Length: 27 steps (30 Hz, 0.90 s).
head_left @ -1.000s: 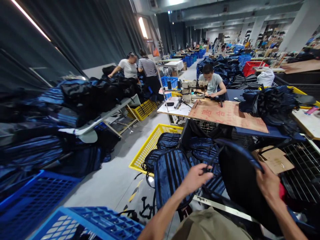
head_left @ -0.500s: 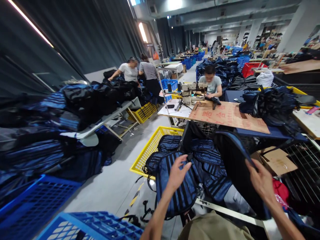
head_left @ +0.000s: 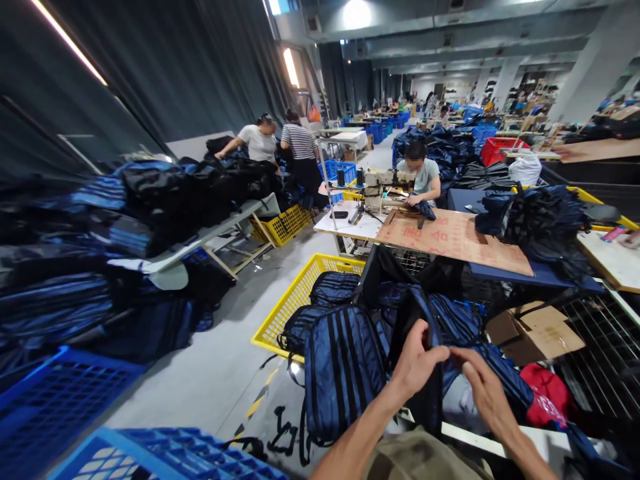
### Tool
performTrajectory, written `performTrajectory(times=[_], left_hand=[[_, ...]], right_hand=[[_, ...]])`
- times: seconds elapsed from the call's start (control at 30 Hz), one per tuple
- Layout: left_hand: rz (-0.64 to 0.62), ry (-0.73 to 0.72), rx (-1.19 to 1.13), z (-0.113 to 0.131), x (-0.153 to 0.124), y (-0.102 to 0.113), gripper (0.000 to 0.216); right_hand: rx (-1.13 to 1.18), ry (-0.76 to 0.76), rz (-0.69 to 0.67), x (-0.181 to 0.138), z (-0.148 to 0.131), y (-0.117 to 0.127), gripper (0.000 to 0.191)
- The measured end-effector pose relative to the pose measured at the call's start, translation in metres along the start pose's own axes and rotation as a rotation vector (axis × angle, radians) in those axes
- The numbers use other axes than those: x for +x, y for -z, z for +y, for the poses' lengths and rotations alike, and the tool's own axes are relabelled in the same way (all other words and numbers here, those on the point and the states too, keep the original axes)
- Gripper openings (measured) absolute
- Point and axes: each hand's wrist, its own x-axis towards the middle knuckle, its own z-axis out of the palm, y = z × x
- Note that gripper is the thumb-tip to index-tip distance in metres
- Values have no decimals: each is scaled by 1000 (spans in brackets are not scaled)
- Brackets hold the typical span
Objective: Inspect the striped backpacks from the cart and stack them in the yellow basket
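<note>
Left hand (head_left: 419, 363) curled closed on the black bag (head_left: 430, 400), right hand (head_left: 484, 383) half-curled alongside, its hold impossible to tell

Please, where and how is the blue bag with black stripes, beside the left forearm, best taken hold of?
Probably by its rounded top edge, coming from above and the left. The blue bag lies tilted, striped face toward the camera, with its top and left edges uncovered; the left forearm crosses in front of its lower right corner.
</note>
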Motion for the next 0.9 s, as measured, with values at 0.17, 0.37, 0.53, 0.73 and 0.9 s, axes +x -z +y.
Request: performTrajectory(times=[0.17, 0.37, 0.53, 0.73, 0.9], left_hand=[[-393, -21, 323, 25, -27, -12, 28], [-330, -245, 592, 26, -37, 24, 13], [74, -592, 960, 0, -12, 70, 37], [298, -858, 1492, -18, 13, 125, 38], [214, -917, 1688, -34, 13, 144, 45]], right_hand=[[-324, 312, -6, 55, -27, 77, 47], [-303, 74, -479, 50, -53, 114, 44], [-33, -207, -552, 28, -60, 94, 50], [76, -188, -587, 22, -76, 79, 37], [-314, 120, -381, 30, -62, 73, 27]])
